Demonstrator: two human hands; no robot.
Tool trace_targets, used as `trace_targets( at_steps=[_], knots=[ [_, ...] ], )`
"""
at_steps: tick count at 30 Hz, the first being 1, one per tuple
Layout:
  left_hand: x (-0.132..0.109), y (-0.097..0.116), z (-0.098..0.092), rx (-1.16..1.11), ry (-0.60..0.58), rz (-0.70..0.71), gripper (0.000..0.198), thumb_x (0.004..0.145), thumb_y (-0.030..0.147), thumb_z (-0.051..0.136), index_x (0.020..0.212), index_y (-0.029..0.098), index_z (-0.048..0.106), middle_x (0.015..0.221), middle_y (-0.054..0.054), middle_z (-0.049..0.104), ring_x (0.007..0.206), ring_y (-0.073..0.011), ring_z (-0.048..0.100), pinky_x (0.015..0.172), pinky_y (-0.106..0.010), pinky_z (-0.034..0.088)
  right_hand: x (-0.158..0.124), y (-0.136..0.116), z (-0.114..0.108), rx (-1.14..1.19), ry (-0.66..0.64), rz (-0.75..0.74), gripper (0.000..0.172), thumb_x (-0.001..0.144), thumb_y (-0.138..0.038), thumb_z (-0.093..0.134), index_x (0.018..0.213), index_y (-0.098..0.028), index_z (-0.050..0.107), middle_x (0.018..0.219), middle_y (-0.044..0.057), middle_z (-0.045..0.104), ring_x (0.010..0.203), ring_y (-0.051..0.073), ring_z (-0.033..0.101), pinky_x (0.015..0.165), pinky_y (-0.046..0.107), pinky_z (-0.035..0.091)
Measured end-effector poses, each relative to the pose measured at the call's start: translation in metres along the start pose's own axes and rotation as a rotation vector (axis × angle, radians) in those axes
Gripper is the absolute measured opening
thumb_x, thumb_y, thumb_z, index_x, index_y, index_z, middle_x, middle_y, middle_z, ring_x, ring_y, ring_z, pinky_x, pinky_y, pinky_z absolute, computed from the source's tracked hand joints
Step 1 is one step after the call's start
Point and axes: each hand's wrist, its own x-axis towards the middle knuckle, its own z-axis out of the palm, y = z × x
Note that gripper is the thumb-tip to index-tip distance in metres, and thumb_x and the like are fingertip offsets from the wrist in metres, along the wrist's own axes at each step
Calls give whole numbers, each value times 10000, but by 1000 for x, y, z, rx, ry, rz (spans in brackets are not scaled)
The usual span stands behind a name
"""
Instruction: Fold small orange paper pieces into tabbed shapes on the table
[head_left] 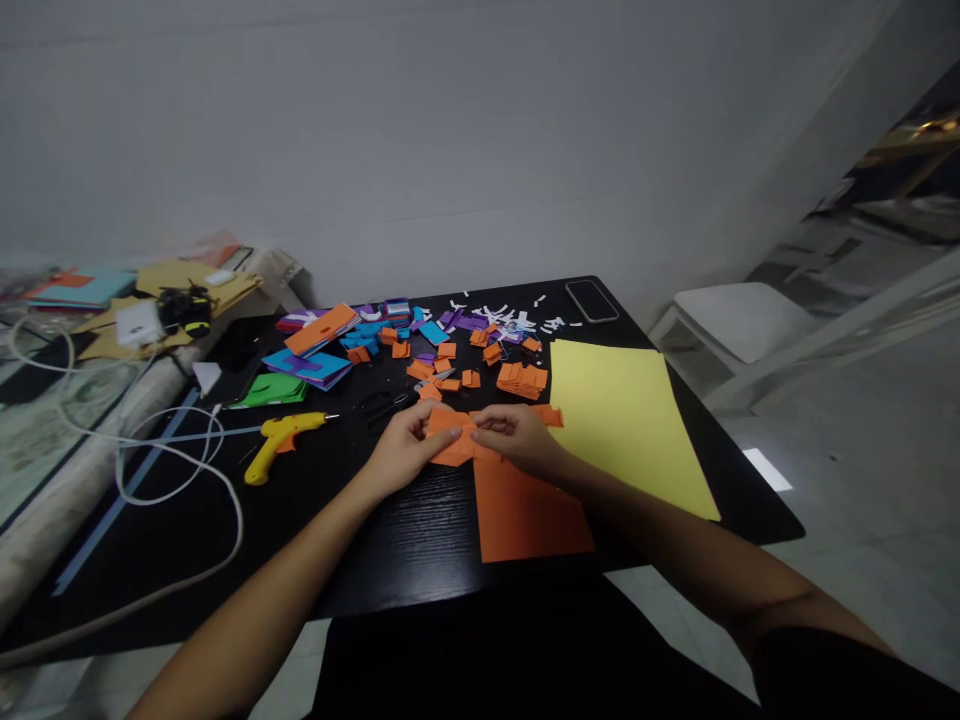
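At left I'm seeing the cord (240, 520) looping near the glue gun (274, 438); an arm catching it could be dragging things askew. The gun's nozzle is pointing toward the left hand (409, 445), so a careless reach could be burning fingers if it's hot, which I cannot tell. Both hands are pinching the orange paper (459, 448) between them above the tabletop (405, 550); uneven pulling could be tearing or miscreasing it. The right hand's (517, 435) forearm is crossing the yellow sheets (622, 420), and a brush could be shifting them. The black tabletop is carrying orange pieces (523, 378), white scraps (514, 320) and a phone (592, 301); a grey wall (480, 130) is rising behind, and a white stool (739, 318) is standing rightward.
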Motion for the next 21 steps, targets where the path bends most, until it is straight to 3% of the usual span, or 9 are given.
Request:
trace_targets(
  at_steps=[4, 11, 15, 21],
  knots=[
    [-2, -2, 2, 89, 18, 23, 257, 834, 399, 758, 909, 161, 697, 807, -25, 688, 696, -153, 614, 648, -255, 482, -2, -2, 2, 44, 12, -23, 218, 761, -377, 750, 834, -193, 659, 638, -32, 605, 528, 101, 510, 464, 216, 381],
    [-2, 5, 1, -11, 30, 31, 194, 853, 354, 700, 936, 179, 680, 621, 48, 512, 530, -101, 435, 527, -215, 322, -2, -5, 1, 89, 18, -94, 184, 770, -336, 746, 870, -202, 667, 767, 1, 684, 612, 117, 592, 533, 237, 460],
    [0, 5, -3, 38, 72, 62, 137, 848, 307, 658, 869, 176, 695, 753, 0, 613, 657, -137, 518, 624, -246, 391, -1, -5, -3, 96, 5, -97, 141, 783, -287, 713, 895, -203, 726, 910, 42, 751, 776, 157, 675, 693, 295, 541],
    [-2, 10, -2, 185, 37, 120, 164, 855, 290, 602, 839, 178, 722, 837, -32, 696, 740, -168, 567, 720, -285, 419, -1, -4, -3, 171, 3, -20, 168, 743, -330, 808, 824, -210, 722, 847, 24, 753, 812, 172, 709, 778, 325, 578]
  ],
)
